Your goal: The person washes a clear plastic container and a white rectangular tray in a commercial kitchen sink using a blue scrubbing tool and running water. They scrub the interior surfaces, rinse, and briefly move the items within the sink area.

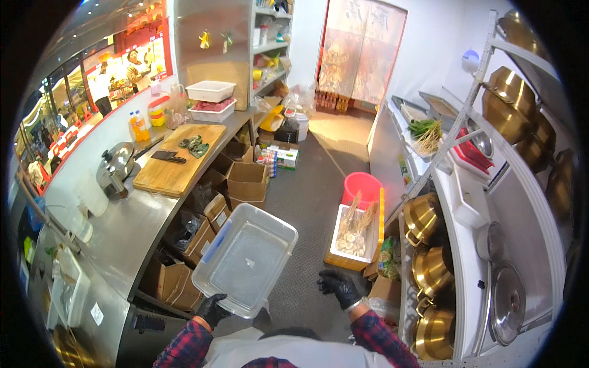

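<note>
My left hand (214,312), in a black glove, grips the near left corner of a clear plastic tub (248,262), its thumb over the rim. The tub has a blue handle on its left side and looks empty apart from a small pale fleck on the bottom. My right hand (338,286), gloved in black too, is off the tub with fingers spread and nothing in it. Just beyond the right hand stands a foam box (354,263) with an orange outside, holding skewered pale slices (352,241). A pink bucket (362,186) is behind that box.
On the left steel counter (106,248) lie a wooden cutting board (179,156) with a cleaver (168,157) and dark leafy food, and white tubs with meat. Cardboard boxes (246,181) sit underneath. Brass-coloured pots (432,271) fill the right rack. A curtained doorway (359,50) stands ahead.
</note>
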